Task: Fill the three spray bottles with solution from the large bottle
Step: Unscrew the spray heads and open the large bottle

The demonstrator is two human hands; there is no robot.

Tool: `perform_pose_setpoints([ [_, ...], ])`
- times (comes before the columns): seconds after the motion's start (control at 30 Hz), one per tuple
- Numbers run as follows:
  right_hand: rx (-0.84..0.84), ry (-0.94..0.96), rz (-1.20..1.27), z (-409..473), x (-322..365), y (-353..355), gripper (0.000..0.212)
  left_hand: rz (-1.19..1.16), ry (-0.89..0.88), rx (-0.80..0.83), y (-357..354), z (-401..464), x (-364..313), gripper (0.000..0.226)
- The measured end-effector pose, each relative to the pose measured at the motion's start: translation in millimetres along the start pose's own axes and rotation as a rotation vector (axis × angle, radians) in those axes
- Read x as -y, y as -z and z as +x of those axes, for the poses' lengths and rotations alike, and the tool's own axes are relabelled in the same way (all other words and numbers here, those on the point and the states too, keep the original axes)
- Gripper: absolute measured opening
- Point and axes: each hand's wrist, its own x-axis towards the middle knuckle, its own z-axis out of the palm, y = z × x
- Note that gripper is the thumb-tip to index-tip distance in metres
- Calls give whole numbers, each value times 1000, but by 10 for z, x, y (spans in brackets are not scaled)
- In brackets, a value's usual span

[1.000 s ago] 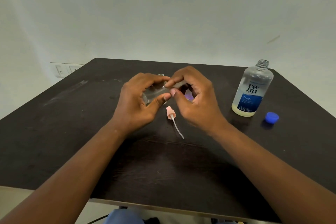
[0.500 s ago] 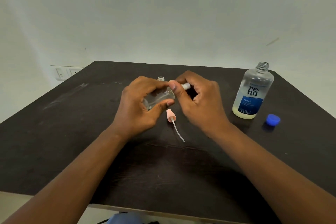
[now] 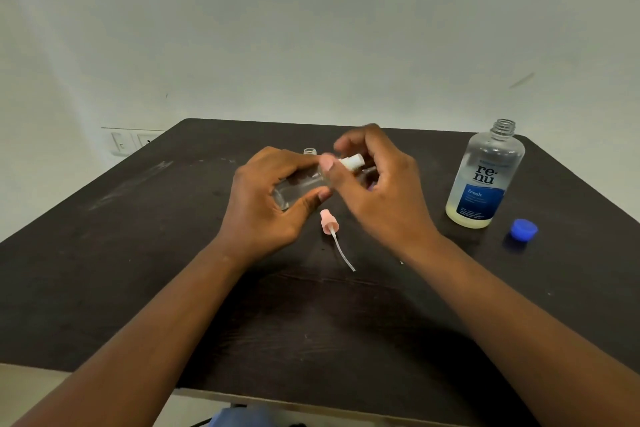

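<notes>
Two small spray bottles (image 3: 299, 185) (image 3: 310, 151) (a third possibly hidden), one large bottle (image 3: 485, 177), one blue cap (image 3: 524, 229), one pink sprayer (image 3: 329, 222), two hands (image 3: 263, 204) (image 3: 381, 194).

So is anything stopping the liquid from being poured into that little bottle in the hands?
Yes. A white spray top sits on the small clear bottle that the left hand grips; the right hand is at that top. The large bottle stands apart, uncapped.

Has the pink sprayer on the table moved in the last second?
No. The pink sprayer lies at the same spot relative to the big bottle and blue cap.
</notes>
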Motion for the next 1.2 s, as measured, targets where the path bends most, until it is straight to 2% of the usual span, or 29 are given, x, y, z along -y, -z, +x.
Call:
perform_pose_setpoints([
  [0.07, -50, -28, -83, 2, -17, -6, 34, 12, -1, 9, -3, -4, -3, 34],
  [0.13, -65, -31, -102, 6, -20, -1, 38, 24, -3, 14, -7, -4, 5, 36],
  [0.3, -16, 86, 5, -1, 0, 13, 8, 3, 12, -11, 6, -5, -3, 33],
  [0.43, 42, 232, 43, 19, -17, 17, 17, -22, 47, -30, 21, -16, 14, 30],
  [0.5, 35, 252, 66, 39, -20, 32, 13, -34, 74, -33, 26, -23, 30, 29],
  [0.7, -129, 97, 190, 78, -29, 100, 20, -24, 169, -157, 34, 3, 90, 23],
  [0.8, -240, 16, 285, 96, -42, 106, 21, -78, 318, -252, 49, 25, 197, 23],
  [0.9, -292, 2, 270, 117, -73, 118, 25, -122, 489, -315, 37, 29, 314, 27],
  [1.1, -109, -25, 263, 65, -28, 54, 27, -8, 639, -233, 28, 8, 401, 26],
  [1.2, -6, -105, 286, 17, 23, 7, 44, -20, 715, -168, 15, 12, 433, 23],
])
